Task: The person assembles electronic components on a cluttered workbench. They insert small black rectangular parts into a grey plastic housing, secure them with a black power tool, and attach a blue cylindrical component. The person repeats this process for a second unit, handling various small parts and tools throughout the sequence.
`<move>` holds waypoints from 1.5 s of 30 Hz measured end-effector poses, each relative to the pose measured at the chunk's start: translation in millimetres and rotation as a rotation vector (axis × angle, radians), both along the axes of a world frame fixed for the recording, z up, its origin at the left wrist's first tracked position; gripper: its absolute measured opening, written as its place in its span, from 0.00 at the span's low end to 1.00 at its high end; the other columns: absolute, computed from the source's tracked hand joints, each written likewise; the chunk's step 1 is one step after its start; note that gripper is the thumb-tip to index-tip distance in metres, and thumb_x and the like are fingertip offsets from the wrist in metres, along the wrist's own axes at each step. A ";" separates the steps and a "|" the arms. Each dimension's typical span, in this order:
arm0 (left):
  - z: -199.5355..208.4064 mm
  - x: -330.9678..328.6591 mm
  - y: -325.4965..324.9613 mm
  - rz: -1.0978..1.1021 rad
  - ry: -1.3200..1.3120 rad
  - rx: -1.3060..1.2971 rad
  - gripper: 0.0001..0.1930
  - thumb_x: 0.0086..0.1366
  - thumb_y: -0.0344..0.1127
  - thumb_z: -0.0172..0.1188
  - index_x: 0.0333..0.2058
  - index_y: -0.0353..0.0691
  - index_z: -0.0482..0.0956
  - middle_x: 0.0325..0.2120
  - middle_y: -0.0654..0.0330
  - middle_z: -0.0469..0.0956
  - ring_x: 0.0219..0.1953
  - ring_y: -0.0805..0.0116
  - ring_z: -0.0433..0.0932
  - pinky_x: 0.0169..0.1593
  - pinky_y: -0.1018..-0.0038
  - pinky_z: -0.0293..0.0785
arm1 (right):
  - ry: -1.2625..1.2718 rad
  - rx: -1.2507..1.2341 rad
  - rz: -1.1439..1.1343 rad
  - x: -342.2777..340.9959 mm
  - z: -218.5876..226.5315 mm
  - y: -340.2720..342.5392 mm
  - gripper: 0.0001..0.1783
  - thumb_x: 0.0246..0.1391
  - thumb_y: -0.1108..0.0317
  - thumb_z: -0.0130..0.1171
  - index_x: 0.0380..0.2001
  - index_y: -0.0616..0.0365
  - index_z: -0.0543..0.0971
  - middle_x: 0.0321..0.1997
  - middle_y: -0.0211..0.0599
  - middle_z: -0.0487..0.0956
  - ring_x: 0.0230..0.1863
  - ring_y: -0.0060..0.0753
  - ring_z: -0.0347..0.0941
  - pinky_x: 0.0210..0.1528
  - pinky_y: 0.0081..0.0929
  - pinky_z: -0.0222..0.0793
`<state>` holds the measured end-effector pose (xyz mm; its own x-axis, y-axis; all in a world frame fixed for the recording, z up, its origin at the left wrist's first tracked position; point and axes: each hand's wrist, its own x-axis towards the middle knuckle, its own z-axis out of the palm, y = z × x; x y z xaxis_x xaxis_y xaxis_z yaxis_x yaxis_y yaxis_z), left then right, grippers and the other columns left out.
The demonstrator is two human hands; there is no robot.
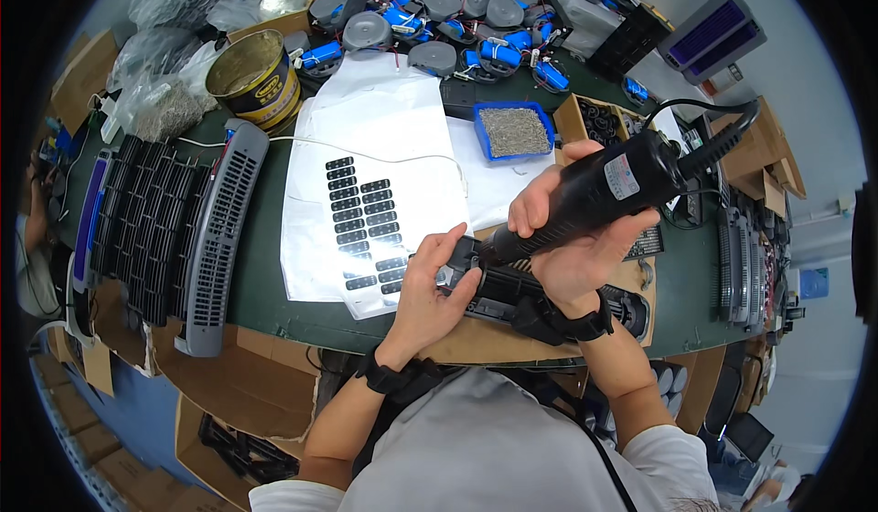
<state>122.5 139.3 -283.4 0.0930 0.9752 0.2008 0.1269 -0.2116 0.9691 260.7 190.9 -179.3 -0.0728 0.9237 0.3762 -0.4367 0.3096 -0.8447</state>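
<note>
My right hand (578,269) is wrapped around a black corded electric screwdriver (590,187), tilted with its tip pointing down to the left. The tip meets the left end of a long black plastic housing (498,294), which lies on a sheet of cardboard (457,351) at the near table edge. My left hand (428,294) grips that same end between thumb and fingers, close to the tip. The screw point itself is hidden. Part of the housing is covered by my right wrist and its black band.
White paper (384,137) bears rows of small black stickers (349,203). Behind are a blue tray (482,148) of screws, a yellow-black bucket (274,91) and heaped grey round parts (366,31) with blue-wrapped cells. Stacked grey-black grilles (219,237) stand left; an open carton (242,375) sits below.
</note>
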 end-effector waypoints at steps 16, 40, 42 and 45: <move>2.8 0.4 -1.4 -0.004 -0.010 -0.015 0.29 0.58 0.24 0.62 0.59 0.33 0.69 0.37 0.59 0.71 0.39 0.70 0.70 0.45 0.77 0.67 | 0.000 0.001 -0.050 -0.9 3.2 -3.4 0.54 0.48 0.15 0.31 0.53 0.59 0.60 0.22 0.35 0.70 0.22 0.24 0.65 0.27 0.23 0.64; 4.1 -0.1 -1.0 0.000 -0.010 -0.043 0.28 0.57 0.28 0.63 0.58 0.33 0.71 0.40 0.52 0.74 0.42 0.57 0.74 0.48 0.68 0.69 | -0.069 -0.017 -0.066 -0.8 3.7 -4.4 0.56 0.46 0.14 0.33 0.53 0.59 0.60 0.22 0.35 0.70 0.22 0.25 0.65 0.27 0.24 0.64; 2.8 0.3 -1.0 0.001 -0.017 -0.034 0.28 0.57 0.28 0.63 0.58 0.33 0.71 0.40 0.52 0.74 0.42 0.57 0.74 0.48 0.68 0.69 | -0.063 -0.019 -0.066 0.1 4.0 -5.0 0.56 0.45 0.14 0.33 0.53 0.59 0.60 0.21 0.34 0.70 0.22 0.25 0.65 0.27 0.24 0.64; 1.6 0.0 -1.2 -0.003 -0.006 -0.024 0.29 0.57 0.26 0.63 0.59 0.34 0.70 0.39 0.56 0.73 0.41 0.65 0.72 0.46 0.74 0.68 | -0.033 -0.022 -0.060 0.1 4.1 -5.9 0.56 0.45 0.13 0.33 0.53 0.59 0.60 0.22 0.35 0.70 0.22 0.25 0.66 0.27 0.24 0.65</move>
<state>122.5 138.1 -281.8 0.0951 0.9795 0.1777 0.1207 -0.1885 0.9746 260.8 185.0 -175.2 -0.0287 0.9349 0.3537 -0.3896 0.3154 -0.8653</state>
